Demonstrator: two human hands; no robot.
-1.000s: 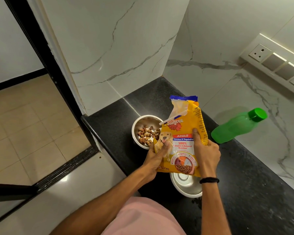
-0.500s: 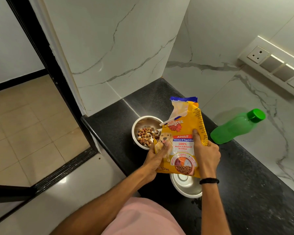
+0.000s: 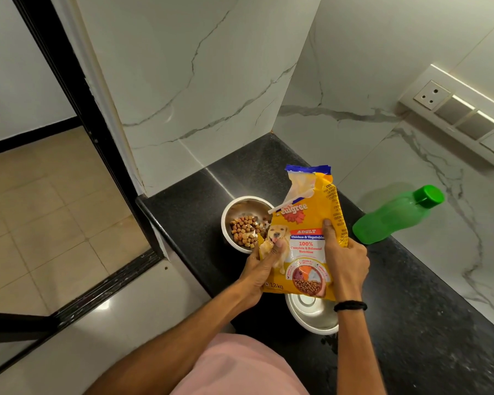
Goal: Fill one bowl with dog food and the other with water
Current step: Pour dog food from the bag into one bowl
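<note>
While the dog food bag (image 3: 305, 238) stands upright (top torn open), the left hand (image 3: 261, 269) and right hand (image 3: 344, 260) clamp its sides; beyond the left hand sits the kibble bowl (image 3: 244, 223), beneath the right the empty bowl (image 3: 311, 315) on the bench (image 3: 411, 295).

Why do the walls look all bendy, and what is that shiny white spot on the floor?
Head view: the wide-angle lens bows straight edges like the black door frame; the white spot on the glossy floor is glare from a light. The green bottle looks leaning and slightly smeared near the frame's side.
</note>
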